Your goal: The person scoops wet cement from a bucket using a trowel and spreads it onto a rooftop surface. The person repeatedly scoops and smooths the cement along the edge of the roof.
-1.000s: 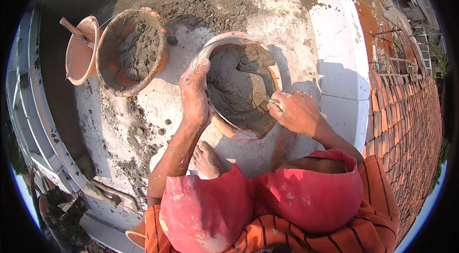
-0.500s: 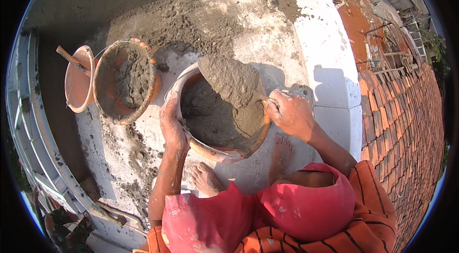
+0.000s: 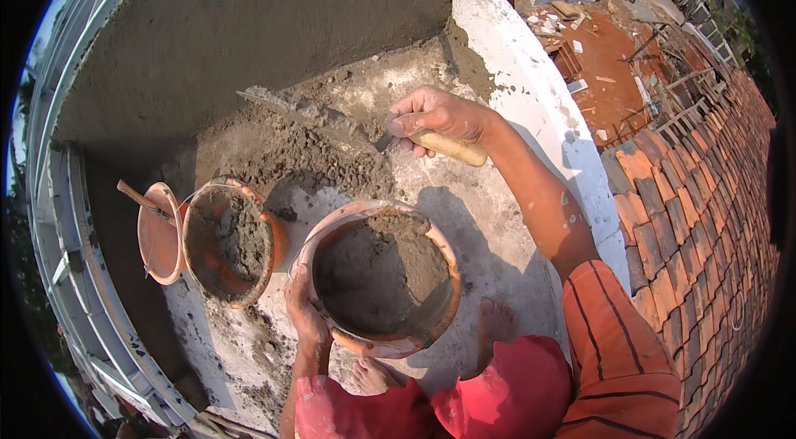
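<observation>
My right hand is closed around the wooden handle of a trowel and reaches out over the floor. Its blade, seen nearly edge-on and coated with grey mortar, points left toward the rendered wall. Whether it touches the wall I cannot tell. My left hand grips the near left side of an orange-rimmed bucket standing close to my feet. Wet mortar partly fills this bucket, with a higher heap on its right side.
Left of it stands a second bucket with mortar inside, beside a smaller tilted pail with a wooden-handled tool. Loose mortar crumbs cover the floor near the wall. A white low wall borders roof tiles; metal railing runs left.
My right hand has lifted the loaded trowel out of the bucket and swung it forward toward the wall. My left hand stays on the bucket. The view has tilted up.
</observation>
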Available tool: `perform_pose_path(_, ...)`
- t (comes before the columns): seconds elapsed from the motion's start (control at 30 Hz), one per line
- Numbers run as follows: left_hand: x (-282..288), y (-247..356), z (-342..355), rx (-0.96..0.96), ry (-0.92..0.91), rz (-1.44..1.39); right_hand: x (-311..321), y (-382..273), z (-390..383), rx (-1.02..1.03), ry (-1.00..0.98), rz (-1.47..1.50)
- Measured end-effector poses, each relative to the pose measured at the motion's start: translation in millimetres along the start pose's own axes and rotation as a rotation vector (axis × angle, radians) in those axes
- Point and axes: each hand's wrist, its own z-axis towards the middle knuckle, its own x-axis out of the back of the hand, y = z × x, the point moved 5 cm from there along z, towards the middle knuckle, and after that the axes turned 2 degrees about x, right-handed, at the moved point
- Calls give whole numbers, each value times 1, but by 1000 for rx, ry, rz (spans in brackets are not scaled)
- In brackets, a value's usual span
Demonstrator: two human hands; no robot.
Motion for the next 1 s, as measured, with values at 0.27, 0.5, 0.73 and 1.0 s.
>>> perform_pose_path(0.27,26,-12,7,-40,24,-26,20,73,-161,-123,1084,-275)
perform_pose_path(0.5,-4,-8,15,-56,-130,26,-84,42,-202,-520,565,-1178)
perform_pose_path(0.73,-37,-11,-7,-122,-156,150,-140,88,-133,-514,261,-1311)
perform_pose_path(1.0,-1,-1,3,-97,-97,87,-142,92,-157,-456,288,-970)
